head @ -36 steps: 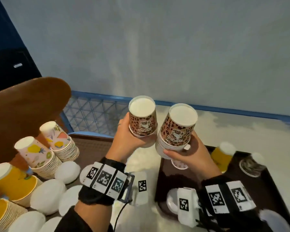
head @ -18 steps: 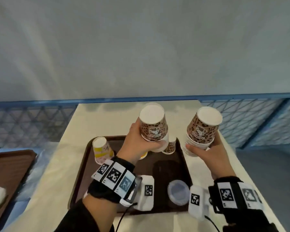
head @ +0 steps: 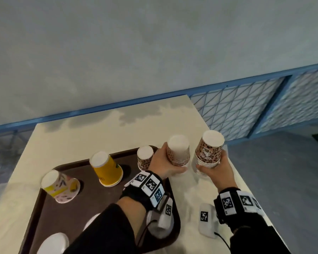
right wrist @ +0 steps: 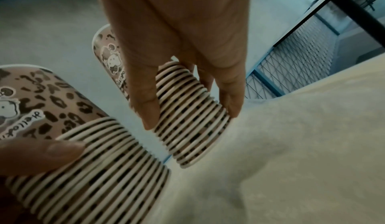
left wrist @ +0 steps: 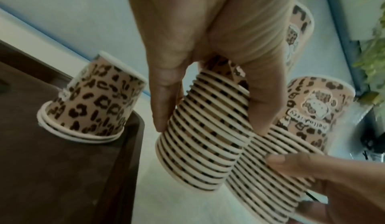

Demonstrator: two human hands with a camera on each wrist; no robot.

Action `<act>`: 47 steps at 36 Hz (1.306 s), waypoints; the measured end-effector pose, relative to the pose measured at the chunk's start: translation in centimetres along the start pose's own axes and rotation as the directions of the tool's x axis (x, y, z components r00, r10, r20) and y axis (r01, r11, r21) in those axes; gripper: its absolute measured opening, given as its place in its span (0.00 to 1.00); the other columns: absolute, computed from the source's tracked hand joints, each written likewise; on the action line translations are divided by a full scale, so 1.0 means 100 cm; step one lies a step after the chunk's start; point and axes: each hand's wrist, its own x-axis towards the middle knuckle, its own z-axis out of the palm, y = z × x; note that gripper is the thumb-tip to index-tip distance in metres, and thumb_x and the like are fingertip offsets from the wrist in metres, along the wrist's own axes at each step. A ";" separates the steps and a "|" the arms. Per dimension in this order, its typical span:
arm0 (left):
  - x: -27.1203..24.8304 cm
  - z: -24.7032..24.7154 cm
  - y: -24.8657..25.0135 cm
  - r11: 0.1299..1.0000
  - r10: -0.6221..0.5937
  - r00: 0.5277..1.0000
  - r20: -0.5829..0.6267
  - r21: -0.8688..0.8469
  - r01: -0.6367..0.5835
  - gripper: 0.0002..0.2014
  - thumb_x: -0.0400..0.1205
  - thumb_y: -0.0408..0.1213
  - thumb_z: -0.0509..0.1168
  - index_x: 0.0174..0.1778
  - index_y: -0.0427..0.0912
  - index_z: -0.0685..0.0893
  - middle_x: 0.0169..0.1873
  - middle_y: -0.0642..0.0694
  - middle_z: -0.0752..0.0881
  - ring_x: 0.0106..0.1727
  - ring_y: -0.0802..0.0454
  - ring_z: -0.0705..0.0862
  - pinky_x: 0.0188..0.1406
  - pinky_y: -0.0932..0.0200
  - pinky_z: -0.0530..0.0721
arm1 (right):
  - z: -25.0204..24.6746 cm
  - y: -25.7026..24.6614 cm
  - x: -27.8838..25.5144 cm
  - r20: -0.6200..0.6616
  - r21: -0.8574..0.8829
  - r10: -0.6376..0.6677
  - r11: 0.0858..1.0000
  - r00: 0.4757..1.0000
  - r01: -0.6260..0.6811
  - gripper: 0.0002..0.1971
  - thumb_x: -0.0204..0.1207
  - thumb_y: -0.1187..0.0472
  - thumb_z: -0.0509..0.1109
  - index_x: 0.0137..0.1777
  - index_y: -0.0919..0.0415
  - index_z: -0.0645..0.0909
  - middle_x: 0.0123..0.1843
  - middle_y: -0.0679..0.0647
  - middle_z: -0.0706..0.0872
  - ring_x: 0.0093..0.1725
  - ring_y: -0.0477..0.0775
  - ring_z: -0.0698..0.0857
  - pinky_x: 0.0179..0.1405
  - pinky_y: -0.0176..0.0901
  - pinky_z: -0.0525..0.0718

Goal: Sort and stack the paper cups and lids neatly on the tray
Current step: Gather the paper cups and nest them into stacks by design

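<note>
My left hand (head: 171, 163) grips an upside-down stack of leopard-print cups (head: 178, 153) at the brown tray's (head: 44, 208) far right corner. My right hand (head: 209, 167) grips a second leopard stack (head: 208, 153) just right of it, low over the cream table. In the left wrist view the left hand (left wrist: 210, 127) wraps its stack's rims (left wrist: 200, 153). The right wrist view shows the right hand (right wrist: 190, 118) round its stack (right wrist: 187, 128). The two stacks are side by side. A short leopard stack (head: 145, 158) stands on the tray beside my left hand.
Also upside down on the tray are a yellow cup (head: 106, 168) and a fruit-patterned cup (head: 60, 186). White lids (head: 53, 242) lie at the tray's near end. The table (head: 99, 134) ends at a blue mesh railing (head: 237, 110) behind and to the right.
The head view swung from the left-hand pile of cups over to this tray. Both hands carried their leopard stacks down and right, to the tray's far right corner.
</note>
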 end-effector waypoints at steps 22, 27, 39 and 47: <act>0.020 0.028 -0.029 0.997 -0.076 0.997 0.027 0.033 0.075 0.39 0.58 0.34 0.83 0.65 0.44 0.74 0.60 0.47 0.83 0.65 0.49 0.80 0.68 0.52 0.77 | 0.001 0.027 0.020 0.075 -0.163 0.062 0.986 0.995 -0.049 0.41 0.52 0.64 0.86 0.66 0.57 0.72 0.62 0.58 0.85 0.62 0.59 0.83 0.57 0.43 0.74; 0.012 0.022 -0.024 0.993 -0.059 0.997 0.046 0.109 0.053 0.52 0.50 0.45 0.84 0.71 0.48 0.68 0.66 0.44 0.77 0.70 0.48 0.75 0.73 0.54 0.72 | -0.005 0.020 0.005 0.071 -0.225 0.023 0.974 0.997 -0.007 0.51 0.52 0.62 0.86 0.75 0.58 0.63 0.70 0.61 0.76 0.71 0.64 0.73 0.68 0.55 0.74; -0.054 -0.030 -0.008 0.933 0.175 0.984 -0.025 0.323 -0.158 0.35 0.75 0.43 0.73 0.76 0.43 0.65 0.71 0.43 0.70 0.72 0.48 0.72 0.73 0.59 0.69 | -0.013 -0.052 -0.065 -0.200 -0.154 -0.285 0.954 0.938 0.257 0.44 0.62 0.73 0.78 0.77 0.57 0.61 0.76 0.63 0.62 0.75 0.60 0.66 0.69 0.47 0.67; -0.130 -0.114 -0.008 0.826 0.234 0.920 -0.316 0.564 -0.016 0.35 0.79 0.54 0.64 0.79 0.47 0.61 0.79 0.45 0.60 0.82 0.46 0.57 0.79 0.34 0.60 | 0.060 -0.127 -0.123 0.024 -0.138 -0.590 0.798 0.807 0.587 0.34 0.67 0.69 0.75 0.73 0.60 0.67 0.71 0.62 0.69 0.71 0.55 0.68 0.72 0.42 0.67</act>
